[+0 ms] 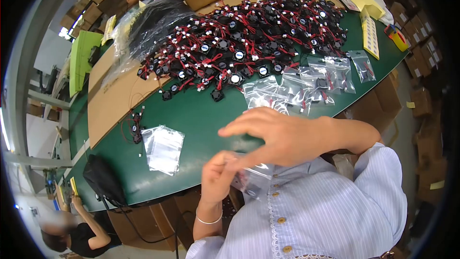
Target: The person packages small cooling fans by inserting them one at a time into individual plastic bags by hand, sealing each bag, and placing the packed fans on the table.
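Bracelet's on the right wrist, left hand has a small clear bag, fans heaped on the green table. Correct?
Wrong wrist: the head view shows the bracelet on the left one. The rest stands: the left hand has a small clear bag, and fans are heaped on the green table.

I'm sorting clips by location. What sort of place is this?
Probably a packing or assembly workshop: a heap of small black fans with red leads lies on a green worktable, along with clear plastic bags, and cardboard boxes are stacked nearby.
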### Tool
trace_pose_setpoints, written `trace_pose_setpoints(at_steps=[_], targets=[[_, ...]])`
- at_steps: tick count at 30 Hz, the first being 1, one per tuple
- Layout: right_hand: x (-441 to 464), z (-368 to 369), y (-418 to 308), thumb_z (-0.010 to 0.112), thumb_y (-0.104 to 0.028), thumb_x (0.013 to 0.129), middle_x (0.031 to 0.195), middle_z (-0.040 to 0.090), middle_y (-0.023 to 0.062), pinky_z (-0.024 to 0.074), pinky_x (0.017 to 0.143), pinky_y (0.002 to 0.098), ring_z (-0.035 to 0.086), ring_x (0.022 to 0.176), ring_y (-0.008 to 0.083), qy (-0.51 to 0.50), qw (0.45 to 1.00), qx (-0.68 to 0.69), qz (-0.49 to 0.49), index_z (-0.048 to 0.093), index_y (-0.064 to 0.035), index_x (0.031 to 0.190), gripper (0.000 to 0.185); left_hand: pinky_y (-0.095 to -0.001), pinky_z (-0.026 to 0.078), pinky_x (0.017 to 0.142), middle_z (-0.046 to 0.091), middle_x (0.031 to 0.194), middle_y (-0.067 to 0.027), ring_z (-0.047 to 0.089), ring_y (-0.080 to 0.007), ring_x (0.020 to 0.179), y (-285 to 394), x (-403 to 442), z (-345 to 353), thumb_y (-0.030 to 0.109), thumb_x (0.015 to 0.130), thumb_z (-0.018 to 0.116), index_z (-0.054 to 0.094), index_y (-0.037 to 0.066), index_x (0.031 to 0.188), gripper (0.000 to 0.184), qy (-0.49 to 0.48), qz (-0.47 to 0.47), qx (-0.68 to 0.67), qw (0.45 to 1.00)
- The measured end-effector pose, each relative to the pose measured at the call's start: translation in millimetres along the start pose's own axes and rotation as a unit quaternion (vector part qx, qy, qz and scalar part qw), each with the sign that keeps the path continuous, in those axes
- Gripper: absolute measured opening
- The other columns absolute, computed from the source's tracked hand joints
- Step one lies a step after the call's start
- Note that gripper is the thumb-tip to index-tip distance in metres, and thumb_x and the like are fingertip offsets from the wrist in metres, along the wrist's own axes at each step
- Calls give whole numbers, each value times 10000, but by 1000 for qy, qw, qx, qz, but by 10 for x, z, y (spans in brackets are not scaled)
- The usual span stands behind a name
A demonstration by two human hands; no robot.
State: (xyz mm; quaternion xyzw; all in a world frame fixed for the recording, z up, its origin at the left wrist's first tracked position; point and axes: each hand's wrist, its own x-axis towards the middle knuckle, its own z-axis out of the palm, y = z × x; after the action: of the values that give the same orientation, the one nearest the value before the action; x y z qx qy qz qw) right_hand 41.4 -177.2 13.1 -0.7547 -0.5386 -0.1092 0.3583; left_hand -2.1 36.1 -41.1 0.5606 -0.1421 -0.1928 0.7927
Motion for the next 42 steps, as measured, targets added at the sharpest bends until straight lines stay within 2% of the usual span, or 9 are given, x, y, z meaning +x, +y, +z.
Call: trace_pose_setpoints(at_steps=[2, 7, 11, 15, 17, 24, 31, 38, 42], targets=[[23, 17, 0, 614, -128, 767, 1250, 473, 174, 341, 951, 523, 442, 1173, 331, -6, 1000, -12, -22, 568, -59, 1061, 305, -219, 449, 657, 606, 856, -65, 560, -97, 724, -59, 41, -79, 140, 931, 488, 542, -28, 941, 176, -51, -52, -37, 997], [167, -55, 180, 642, -165, 782, 1053, 600, 144, 423, 862, 416, 566, 995, 263, -52, 989, 53, 126, 624, -57, 809, 114, -294, 445, 817, 614, 945, -104, 569, -156, 887, 3, 181, -110, 115, 886, 548, 547, -31, 1084, 246, 141, 88, 167, 972], [299, -41, 496, 670, -173, 761, 664, 645, 107, 475, 556, 339, 625, 580, 207, -88, 934, 88, 334, 643, -19, 795, 160, -356, 444, 807, 598, 996, -156, 575, -292, 902, 169, 91, -538, 56, 806, 617, 569, -32, 1042, 256, 316, 173, 559, 747], [315, 94, 676, 713, -243, 714, 731, 634, 146, 461, 668, 388, 624, 740, 273, -97, 931, -138, 324, 640, -9, 795, 258, -426, 397, 903, 567, 1078, -203, 535, -369, 990, 159, -36, -894, 132, 754, 689, 545, -38, 1100, 412, 347, 101, 696, 620], [309, 176, 658, 702, -256, 716, 775, 598, 101, 419, 755, 380, 574, 795, 275, 20, 929, -294, 222, 620, -37, 820, 256, -439, 385, 939, 550, 1124, -249, 518, -406, 1039, 150, -38, -962, 179, 733, 716, 555, -65, 1098, 467, 350, 53, 744, 566], [363, 228, 268, 662, -236, 755, 792, 546, 103, 398, 760, 369, 537, 825, 261, -34, 956, -212, 198, 590, -44, 814, 213, -403, 403, 921, 556, 1156, -219, 513, -367, 1069, -5, -62, -1188, 192, 757, 702, 608, -92, 982, 375, 352, 48, 643, 679], [79, 194, 135, 664, -205, 759, 842, 534, 105, 409, 759, 371, 538, 814, 275, -16, 942, -244, 231, 600, -45, 874, 208, -401, 434, 821, 580, 991, -152, 550, -323, 920, 26, -44, -1238, 203, 712, 740, 592, -38, 1040, 433, 383, 54, 736, 556], [-359, -60, -156, 662, -180, 762, 909, 547, 97, 417, 768, 375, 548, 858, 267, 87, 928, -214, 291, 607, -49, 900, 198, -393, 445, 777, 578, 908, -111, 562, -274, 844, 161, -35, -1482, 261, 683, 764, 607, 2, 1002, 440, 437, -49, 597, 672], [-487, -61, -311, 663, -163, 762, 926, 555, 80, 425, 758, 364, 551, 848, 256, 111, 930, -174, 303, 608, -57, 919, 197, -359, 468, 737, 577, 895, -155, 576, -265, 817, 291, -42, -1576, 320, 650, 787, 601, -41, 936, 496, 452, -104, 649, 603]])
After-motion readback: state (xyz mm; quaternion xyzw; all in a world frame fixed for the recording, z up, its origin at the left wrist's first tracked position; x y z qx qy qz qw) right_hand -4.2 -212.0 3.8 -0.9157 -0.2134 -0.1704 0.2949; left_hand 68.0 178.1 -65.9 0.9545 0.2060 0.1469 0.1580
